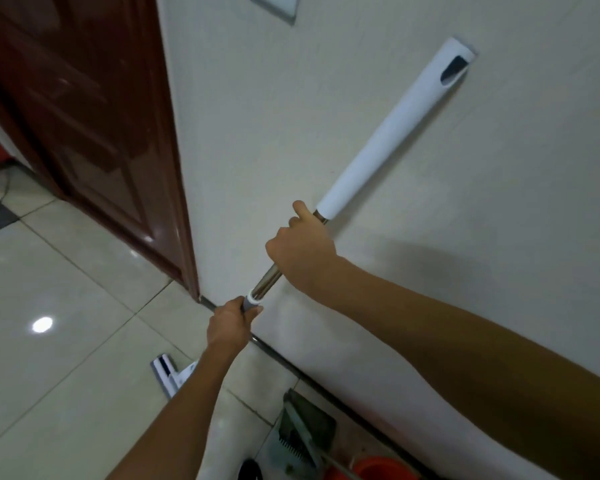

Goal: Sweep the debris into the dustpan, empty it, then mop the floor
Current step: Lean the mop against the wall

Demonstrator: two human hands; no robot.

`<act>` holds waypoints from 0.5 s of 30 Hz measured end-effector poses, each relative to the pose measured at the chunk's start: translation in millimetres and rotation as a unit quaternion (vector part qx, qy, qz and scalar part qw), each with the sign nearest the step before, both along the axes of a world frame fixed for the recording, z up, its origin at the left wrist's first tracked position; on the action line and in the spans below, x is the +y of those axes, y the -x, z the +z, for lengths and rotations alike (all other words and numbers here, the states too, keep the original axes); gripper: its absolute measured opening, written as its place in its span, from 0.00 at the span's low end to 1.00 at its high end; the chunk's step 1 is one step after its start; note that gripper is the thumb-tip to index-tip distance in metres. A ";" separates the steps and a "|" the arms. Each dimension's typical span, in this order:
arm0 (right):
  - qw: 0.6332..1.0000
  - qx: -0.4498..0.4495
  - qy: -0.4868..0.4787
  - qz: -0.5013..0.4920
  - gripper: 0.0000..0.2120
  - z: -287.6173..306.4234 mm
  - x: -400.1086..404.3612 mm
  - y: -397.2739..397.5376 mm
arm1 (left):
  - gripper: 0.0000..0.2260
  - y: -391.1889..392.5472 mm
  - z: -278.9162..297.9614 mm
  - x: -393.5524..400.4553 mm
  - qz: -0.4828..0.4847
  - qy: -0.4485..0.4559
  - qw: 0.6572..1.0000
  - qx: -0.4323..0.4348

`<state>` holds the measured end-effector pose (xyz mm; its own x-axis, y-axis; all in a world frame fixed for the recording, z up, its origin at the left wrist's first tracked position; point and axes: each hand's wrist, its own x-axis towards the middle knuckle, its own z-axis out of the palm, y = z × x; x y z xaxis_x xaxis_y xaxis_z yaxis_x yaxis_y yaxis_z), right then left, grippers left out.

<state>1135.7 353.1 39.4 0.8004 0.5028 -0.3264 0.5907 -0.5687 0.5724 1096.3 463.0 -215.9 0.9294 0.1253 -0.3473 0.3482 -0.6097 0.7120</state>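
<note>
We have both hands clenched on the mop pole [343, 188] mid-frame: left hand [231, 323] at the grey collar, right hand [302, 251] on the steel shaft. Mop head [168, 370] rests on the floor [66, 289] lower left; dustpan [305, 431] sits bottom centre. Mopping looks about to begin; next we likely swing the head onto open tiles.

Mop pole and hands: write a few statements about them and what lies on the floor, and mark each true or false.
1. Both hands grip the mop pole. True: the left hand is at the grey collar, the right hand on the metal section above.
2. The pole's top end is a white sleeve. True.
3. The dustpan hangs on the wall. False: it sits on the floor by the wall's base.
4. The bucket is blue. False: it is red-orange, at the bottom edge.
5. The door is white. False: it is dark reddish-brown.
</note>
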 end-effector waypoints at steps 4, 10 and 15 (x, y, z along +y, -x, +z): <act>0.998 -0.020 0.053 0.034 0.14 13.7 -3.7 -16.3 | 0.14 -25.3 12.0 -16.3 0.009 0.036 0.999 -0.004; 0.995 -0.040 0.058 0.065 0.08 8.4 -3.2 -18.1 | 0.13 -23.4 28.0 -6.0 0.002 0.031 1.000 0.004; 0.997 -0.031 0.050 0.053 0.07 7.1 1.8 -10.8 | 0.20 -17.0 55.0 8.7 -0.035 -0.023 0.999 0.013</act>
<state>1146.5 354.8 46.5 0.7645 0.5532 -0.3310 0.6063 -0.4425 0.6608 1113.3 471.7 -160.8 0.9271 0.0775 -0.3668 0.3222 -0.6646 0.6742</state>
